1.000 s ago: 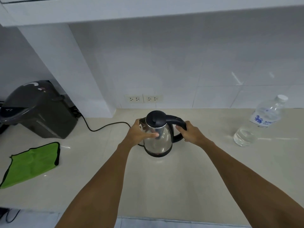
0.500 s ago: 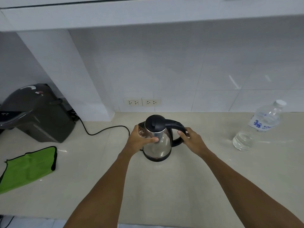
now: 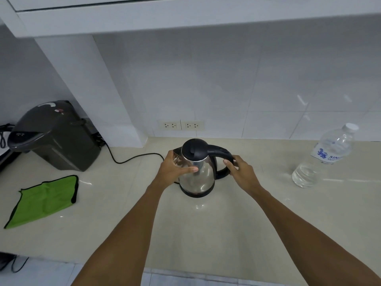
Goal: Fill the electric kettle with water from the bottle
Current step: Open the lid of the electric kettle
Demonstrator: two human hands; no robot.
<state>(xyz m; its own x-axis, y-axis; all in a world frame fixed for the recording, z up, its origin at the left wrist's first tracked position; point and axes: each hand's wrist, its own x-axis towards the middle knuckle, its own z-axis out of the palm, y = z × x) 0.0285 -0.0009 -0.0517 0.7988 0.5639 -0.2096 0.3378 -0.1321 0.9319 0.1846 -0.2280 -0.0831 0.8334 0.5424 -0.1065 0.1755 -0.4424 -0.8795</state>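
A steel electric kettle (image 3: 201, 174) with a black lid and black handle stands on its base in the middle of the counter, lid down. My left hand (image 3: 173, 169) wraps the kettle's left side near the spout, thumb across the steel. My right hand (image 3: 240, 171) is at the black handle, fingers loosely curled beside it with the thumb touching. A clear plastic water bottle (image 3: 323, 157) with a white cap and blue label stands capped at the right, apart from both hands, holding some water.
A dark grey hot-water dispenser (image 3: 53, 137) sits at the back left with a black cord (image 3: 132, 157) running toward the kettle. A green cloth (image 3: 44, 200) lies at the left. Two wall sockets (image 3: 181, 125) are behind the kettle. The counter's front edge is near me.
My right hand has loosened from a full grip on the handle to curled fingers beside it. The kettle and my left hand have stayed put; my head has tilted slightly.
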